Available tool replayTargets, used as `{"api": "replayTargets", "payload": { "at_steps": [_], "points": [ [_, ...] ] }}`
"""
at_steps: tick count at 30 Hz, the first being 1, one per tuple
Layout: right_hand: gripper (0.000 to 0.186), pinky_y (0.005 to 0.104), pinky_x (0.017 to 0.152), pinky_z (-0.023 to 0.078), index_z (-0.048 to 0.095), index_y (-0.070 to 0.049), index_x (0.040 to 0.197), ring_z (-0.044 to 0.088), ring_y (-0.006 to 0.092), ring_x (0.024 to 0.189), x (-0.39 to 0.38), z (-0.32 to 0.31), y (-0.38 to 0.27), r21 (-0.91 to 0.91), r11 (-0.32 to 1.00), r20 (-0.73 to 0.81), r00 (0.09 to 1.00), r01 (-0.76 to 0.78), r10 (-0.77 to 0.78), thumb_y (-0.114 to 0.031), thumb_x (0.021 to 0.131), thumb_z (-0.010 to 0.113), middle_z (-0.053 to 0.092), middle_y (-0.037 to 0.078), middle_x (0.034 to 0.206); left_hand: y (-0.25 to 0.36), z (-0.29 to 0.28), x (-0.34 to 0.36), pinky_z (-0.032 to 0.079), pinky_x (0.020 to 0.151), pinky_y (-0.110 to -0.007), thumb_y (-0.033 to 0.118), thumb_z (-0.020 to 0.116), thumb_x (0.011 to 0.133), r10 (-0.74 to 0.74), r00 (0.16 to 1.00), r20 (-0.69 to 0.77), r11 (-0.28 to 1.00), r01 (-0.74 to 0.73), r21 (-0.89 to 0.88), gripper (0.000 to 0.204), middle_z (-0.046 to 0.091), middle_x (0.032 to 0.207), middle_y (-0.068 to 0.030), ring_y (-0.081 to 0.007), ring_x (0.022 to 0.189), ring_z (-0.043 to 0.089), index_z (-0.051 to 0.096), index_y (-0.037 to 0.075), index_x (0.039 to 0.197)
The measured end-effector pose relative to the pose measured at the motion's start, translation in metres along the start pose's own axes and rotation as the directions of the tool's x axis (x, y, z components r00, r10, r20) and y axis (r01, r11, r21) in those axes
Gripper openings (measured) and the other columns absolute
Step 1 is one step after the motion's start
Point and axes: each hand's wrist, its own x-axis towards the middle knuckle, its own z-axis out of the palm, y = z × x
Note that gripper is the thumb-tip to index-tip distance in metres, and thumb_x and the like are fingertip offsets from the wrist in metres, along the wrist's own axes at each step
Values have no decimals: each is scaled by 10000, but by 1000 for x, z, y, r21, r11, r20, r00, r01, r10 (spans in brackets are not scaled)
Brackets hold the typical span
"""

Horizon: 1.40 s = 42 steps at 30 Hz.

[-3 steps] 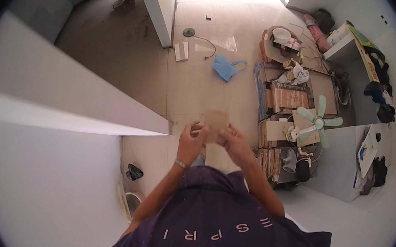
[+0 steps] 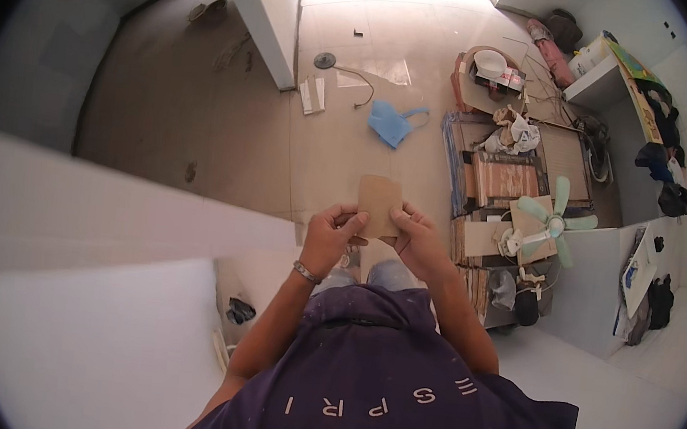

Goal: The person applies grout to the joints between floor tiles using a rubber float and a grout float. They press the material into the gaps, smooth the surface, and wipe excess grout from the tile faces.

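A small tan rectangular sheet (image 2: 379,206), like a piece of sandpaper, is held up in front of my body. My left hand (image 2: 333,234) pinches its lower left side, the thumb lying on the near face. On the opposite edge, my right hand (image 2: 418,241) grips the sheet between thumb and fingers. Some of the fingertips are hidden behind it. A bracelet (image 2: 306,273) circles my left wrist.
A white wall (image 2: 134,218) stands close on my left. To the right, a green-bladed fan (image 2: 556,226) rests among stacked boards and boxes (image 2: 508,181). On the tiled floor ahead lie a blue bag (image 2: 391,123) and a round dark disc with a cord (image 2: 324,61).
My left fingers, spread a little earlier, have closed on the sheet's left side. The sheet, blurred before, now shows sharply and a little higher. The view has shifted slightly.
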Motion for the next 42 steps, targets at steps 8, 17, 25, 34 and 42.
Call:
{"api": "replayTargets", "payload": {
  "at_steps": [8,17,25,34,42],
  "points": [
    [354,327,896,586,581,69,1310,703,172,1024,193,-23,-124,-197,972,-116,981,131,-156,-182,1061,566,700,119,1168,118,20,223,625,793,-334,228,685,1002,-68,994,90,995,74,-60,345,727,1051,-102,-166,922,714,681,-63,1188],
    [345,306,860,576,623,33,1297,700,148,983,408,-76,-294,-241,970,33,999,35,-28,-156,1011,660,726,103,1135,196,50,468,459,583,-293,356,578,1068,203,977,-61,914,-167,369,421,590,731,18,-68,675,524,691,-17,909],
    [380,271,895,539,595,51,1327,665,113,1015,549,-63,-414,-257,960,25,994,113,-111,-163,1017,653,711,99,1174,246,93,652,419,542,-299,349,513,1095,361,916,-176,850,-245,467,480,575,666,9,-59,642,494,668,-21,830],
    [370,329,908,544,612,34,1314,667,149,1049,789,-100,-532,-122,991,-32,998,-58,54,-169,1010,660,693,87,1180,328,88,920,490,584,-271,363,547,1077,144,989,-40,962,-130,240,447,709,775,-16,-62,687,604,746,-28,987],
    [414,399,1000,524,559,10,1365,636,190,1163,1017,-77,-671,-37,974,-39,974,-223,221,-176,1009,661,648,98,1274,470,63,1166,412,502,-346,375,587,1046,215,977,10,850,-192,490,513,533,565,-124,-80,549,486,655,-70,799]
  ]
}}
